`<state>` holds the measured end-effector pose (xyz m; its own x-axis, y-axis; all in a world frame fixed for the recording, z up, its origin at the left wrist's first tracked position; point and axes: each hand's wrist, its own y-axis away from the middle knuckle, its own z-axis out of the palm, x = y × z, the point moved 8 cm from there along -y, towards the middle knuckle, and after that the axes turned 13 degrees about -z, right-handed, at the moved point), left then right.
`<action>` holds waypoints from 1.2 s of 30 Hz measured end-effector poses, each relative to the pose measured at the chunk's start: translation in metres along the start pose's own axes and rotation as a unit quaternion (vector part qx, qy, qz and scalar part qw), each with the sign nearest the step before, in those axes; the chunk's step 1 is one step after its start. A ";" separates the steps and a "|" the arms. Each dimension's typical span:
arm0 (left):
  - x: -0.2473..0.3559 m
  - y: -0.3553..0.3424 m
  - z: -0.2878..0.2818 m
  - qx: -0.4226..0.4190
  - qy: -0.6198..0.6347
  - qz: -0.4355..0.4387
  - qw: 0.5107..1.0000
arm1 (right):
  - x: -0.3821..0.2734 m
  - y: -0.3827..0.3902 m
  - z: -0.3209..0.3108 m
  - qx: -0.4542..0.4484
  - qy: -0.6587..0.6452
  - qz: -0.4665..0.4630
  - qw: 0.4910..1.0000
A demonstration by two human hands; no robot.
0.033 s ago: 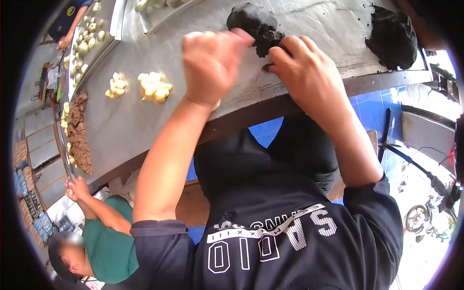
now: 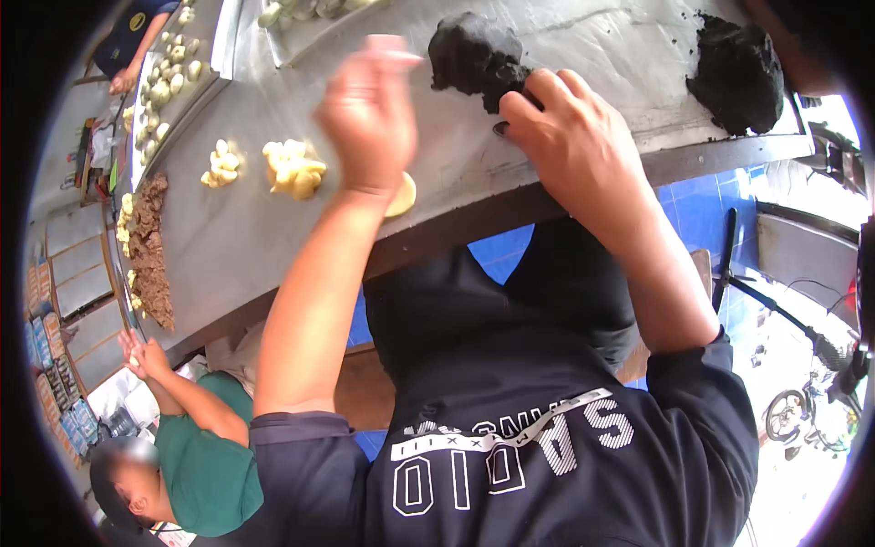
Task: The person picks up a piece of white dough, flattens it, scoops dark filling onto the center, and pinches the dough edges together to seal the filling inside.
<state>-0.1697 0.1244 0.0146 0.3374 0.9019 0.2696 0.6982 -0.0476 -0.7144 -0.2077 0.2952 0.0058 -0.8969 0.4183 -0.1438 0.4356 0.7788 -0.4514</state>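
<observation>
Steel table: black doughy lump beyond the hands, mostly undivided; right hand curled at its edge, grip unclear. Left hand raised, blurred, can't tell. Yellow round formed; black mound at right undivided.

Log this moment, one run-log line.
left hand: blurred, above metal table | right hand: fingertips at left black lump | yellow piles: left of left hand

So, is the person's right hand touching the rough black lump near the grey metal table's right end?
No, bare tabletop separates that rough lump from the right hand, which is at another black lump.
</observation>
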 end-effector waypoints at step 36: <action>-0.009 0.082 -0.049 -0.106 0.252 -0.418 0.866 | -0.052 -0.017 -0.014 0.170 -0.283 -0.039 0.943</action>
<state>-0.0840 0.0915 -0.0147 -0.1456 0.3597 0.9216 0.9142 0.4049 -0.0136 -0.1669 0.2668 0.0328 -0.8642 -0.0265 -0.5025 0.4030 0.5614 -0.7228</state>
